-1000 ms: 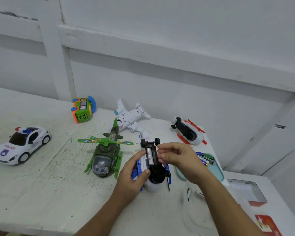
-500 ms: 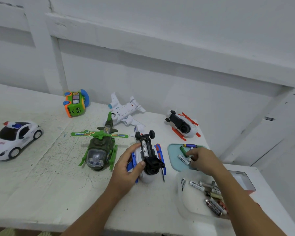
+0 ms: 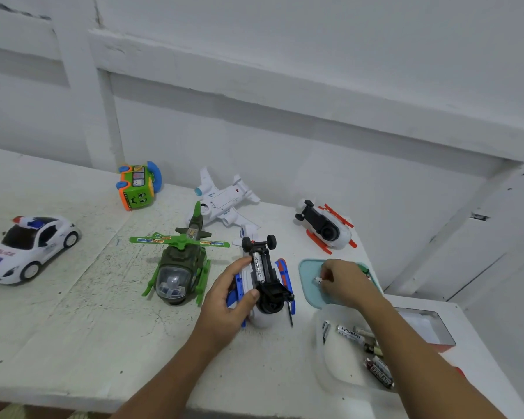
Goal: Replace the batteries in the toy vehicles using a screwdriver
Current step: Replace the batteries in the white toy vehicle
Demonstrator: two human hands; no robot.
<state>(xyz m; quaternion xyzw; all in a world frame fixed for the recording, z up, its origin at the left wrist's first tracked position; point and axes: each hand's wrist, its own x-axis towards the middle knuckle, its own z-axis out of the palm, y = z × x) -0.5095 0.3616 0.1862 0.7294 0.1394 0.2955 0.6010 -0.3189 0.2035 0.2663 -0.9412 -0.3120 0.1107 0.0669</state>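
The left hand [image 3: 227,300] reaches in from the near edge of the table [image 3: 73,328]. Its fingers are curled round the blue-and-white toy helicopter [image 3: 280,272], with the thumb on the near side of the black underside and the forefinger at the far side. The toy lies belly-up near the middle of the table, wheels toward the wall [image 3: 285,131]. One fitted battery [image 3: 258,269] sits in its open compartment.

The right hand [image 3: 342,281] is knuckles-up over the teal tray [image 3: 307,285], just right of the toy. Its fingertips are closed in a pinch on a loose battery [image 3: 318,279], of which only the pale end shows.

A thin dark rod [image 3: 290,313] pokes out at the toy's near right side; I cannot tell what it is.

A clear tub [image 3: 330,367] with spare batteries [image 3: 350,333] stands near the near right corner, under the right forearm. An open box [image 3: 430,328] is beyond it at the right edge.

Left of the gripped toy, just beside the left hand, stands a green helicopter [image 3: 179,264]. Along the far edge are a green bus [image 3: 136,189], a white plane [image 3: 221,201] and an upturned red-and-white helicopter [image 3: 327,228]. A police car [image 3: 28,246] is well apart toward the left edge. Bare tabletop lies between it and the near edge.
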